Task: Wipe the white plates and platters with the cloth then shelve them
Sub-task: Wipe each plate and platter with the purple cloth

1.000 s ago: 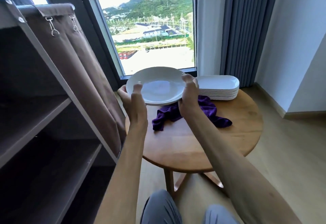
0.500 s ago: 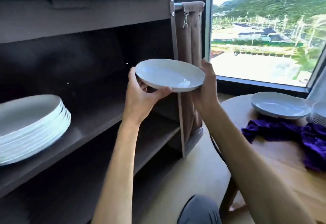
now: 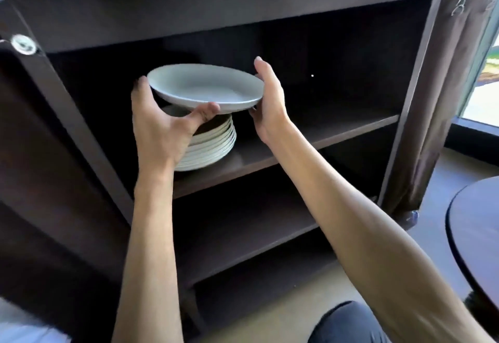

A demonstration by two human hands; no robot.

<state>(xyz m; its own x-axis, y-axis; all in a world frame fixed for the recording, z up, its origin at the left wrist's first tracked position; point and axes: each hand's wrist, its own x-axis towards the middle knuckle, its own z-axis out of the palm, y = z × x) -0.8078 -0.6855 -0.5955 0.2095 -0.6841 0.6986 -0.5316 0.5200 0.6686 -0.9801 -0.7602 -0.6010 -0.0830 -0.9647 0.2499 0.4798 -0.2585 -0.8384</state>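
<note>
Both hands, the left hand (image 3: pixel 162 124) and the right hand (image 3: pixel 268 100), are holding a white plate (image 3: pixel 205 87) by its rim just above the stack of plates (image 3: pixel 208 145) sitting on the dark shelf (image 3: pixel 310 132).

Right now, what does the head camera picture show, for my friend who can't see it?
Two bare hands, left hand and right hand, hold a white plate just above a stack of plates on a dark cabinet shelf.
</note>
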